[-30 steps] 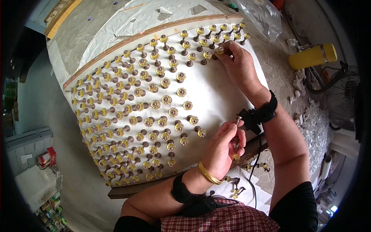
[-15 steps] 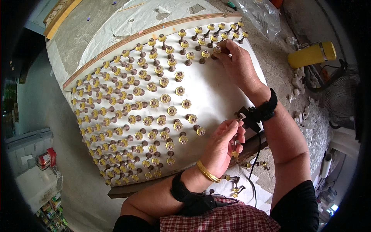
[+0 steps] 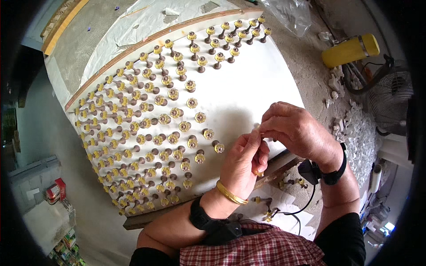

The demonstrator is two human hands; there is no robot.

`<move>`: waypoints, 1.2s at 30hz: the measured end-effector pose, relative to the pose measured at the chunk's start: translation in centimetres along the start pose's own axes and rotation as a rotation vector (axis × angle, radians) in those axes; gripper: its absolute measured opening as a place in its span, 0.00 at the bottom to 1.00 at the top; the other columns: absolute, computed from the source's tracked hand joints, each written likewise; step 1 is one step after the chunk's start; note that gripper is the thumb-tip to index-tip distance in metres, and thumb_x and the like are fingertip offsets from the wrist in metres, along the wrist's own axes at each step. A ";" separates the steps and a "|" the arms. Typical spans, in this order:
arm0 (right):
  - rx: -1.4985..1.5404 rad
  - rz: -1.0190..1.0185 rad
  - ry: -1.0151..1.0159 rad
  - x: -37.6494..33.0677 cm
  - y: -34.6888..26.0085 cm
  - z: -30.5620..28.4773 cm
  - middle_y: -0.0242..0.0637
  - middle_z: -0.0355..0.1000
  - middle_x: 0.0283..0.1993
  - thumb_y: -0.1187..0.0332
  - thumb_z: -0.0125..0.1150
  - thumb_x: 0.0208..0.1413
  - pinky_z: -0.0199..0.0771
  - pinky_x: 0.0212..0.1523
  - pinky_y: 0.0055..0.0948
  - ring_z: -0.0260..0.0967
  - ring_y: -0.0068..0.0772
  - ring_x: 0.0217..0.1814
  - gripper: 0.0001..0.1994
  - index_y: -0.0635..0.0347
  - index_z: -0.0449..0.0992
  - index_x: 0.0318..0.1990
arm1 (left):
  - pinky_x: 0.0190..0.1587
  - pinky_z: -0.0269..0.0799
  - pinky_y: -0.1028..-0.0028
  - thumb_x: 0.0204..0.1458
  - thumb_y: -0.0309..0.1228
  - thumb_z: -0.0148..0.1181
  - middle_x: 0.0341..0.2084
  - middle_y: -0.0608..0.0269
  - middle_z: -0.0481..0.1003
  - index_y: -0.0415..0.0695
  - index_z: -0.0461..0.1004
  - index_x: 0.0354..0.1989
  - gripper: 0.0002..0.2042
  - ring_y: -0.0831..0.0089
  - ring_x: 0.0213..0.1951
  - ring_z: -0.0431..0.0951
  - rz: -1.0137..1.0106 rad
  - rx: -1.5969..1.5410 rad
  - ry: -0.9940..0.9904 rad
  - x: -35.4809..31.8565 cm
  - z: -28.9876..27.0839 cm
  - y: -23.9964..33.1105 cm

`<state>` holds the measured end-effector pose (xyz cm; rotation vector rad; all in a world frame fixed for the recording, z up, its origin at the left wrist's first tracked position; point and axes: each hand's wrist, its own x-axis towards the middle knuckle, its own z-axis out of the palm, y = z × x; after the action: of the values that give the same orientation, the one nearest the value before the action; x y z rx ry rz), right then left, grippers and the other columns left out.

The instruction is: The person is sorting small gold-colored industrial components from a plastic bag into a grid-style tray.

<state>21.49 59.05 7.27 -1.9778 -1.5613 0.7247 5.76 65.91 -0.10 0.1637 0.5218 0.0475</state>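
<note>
On a white board (image 3: pixel 248 93) stand many small knob-like pieces (image 3: pixel 200 117), each with a yellow, faceted, flower-shaped top and a brown stem with a round foot. Over the board's near right part, my left hand (image 3: pixel 242 164) is closed around one such piece, whose yellow end (image 3: pixel 259 173) peeks out below the fingers. My right hand (image 3: pixel 295 131) meets it at the thumb tip, its fingers pinched together. What lies between the right fingertips is mostly hidden; only a small pale spot shows.
A wooden strip (image 3: pixel 146 42) edges the board's far side. Several loose pieces (image 3: pixel 268 215) lie on white paper below the near edge. A black cable (image 3: pixel 313 195) hangs by my right wrist. Right of the board are a yellow bottle (image 3: pixel 350 51), a fan (image 3: pixel 390 104) and clear plastic (image 3: pixel 290 15).
My right hand has let go of a piece, which now stands in the far right rows, and come back toward me to my left hand. The whole view has shifted slightly.
</note>
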 end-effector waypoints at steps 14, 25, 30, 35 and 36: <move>0.294 0.342 0.488 4.2 6.7 0.3 0.37 0.76 0.37 0.72 0.64 0.54 0.75 0.41 0.26 0.74 0.25 0.40 0.08 0.63 0.78 0.40 | 0.43 0.66 0.76 0.58 0.21 0.47 0.45 0.58 0.71 0.38 0.66 0.56 0.16 0.74 0.43 0.69 0.034 0.059 -0.004 -0.1 0.5 -0.4; -0.022 0.476 0.472 10.1 7.8 1.0 0.43 0.76 0.37 0.66 0.64 0.55 0.74 0.41 0.32 0.75 0.35 0.37 0.11 0.64 0.78 0.41 | 0.61 0.66 0.65 0.61 0.22 0.43 0.53 0.50 0.69 0.35 0.63 0.56 0.15 0.61 0.56 0.71 0.030 0.027 -0.061 -0.1 0.9 0.1; -0.085 0.335 0.564 9.8 9.4 2.4 0.44 0.75 0.37 0.67 0.65 0.53 0.74 0.41 0.32 0.74 0.38 0.36 0.11 0.65 0.78 0.39 | 0.62 0.66 0.64 0.64 0.26 0.43 0.54 0.49 0.69 0.36 0.64 0.54 0.13 0.60 0.57 0.70 0.018 -0.026 -0.049 0.0 0.9 -0.1; -0.005 0.389 0.562 9.8 8.9 2.3 0.45 0.75 0.37 0.67 0.65 0.53 0.74 0.41 0.33 0.75 0.39 0.36 0.10 0.65 0.78 0.38 | 0.61 0.67 0.63 0.64 0.29 0.46 0.53 0.50 0.70 0.39 0.66 0.53 0.12 0.61 0.56 0.71 0.041 -0.037 -0.044 -0.1 0.7 -0.2; 0.030 0.399 0.572 9.7 9.0 2.3 0.45 0.76 0.37 0.67 0.65 0.53 0.74 0.41 0.33 0.74 0.39 0.36 0.10 0.65 0.79 0.38 | 0.60 0.68 0.63 0.64 0.31 0.47 0.53 0.50 0.71 0.40 0.67 0.52 0.12 0.62 0.56 0.72 0.035 -0.054 -0.050 -0.1 0.7 -0.2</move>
<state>28.12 66.86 -1.50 -2.2378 -0.8311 0.2712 6.01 65.65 0.53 0.1209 0.4676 0.0918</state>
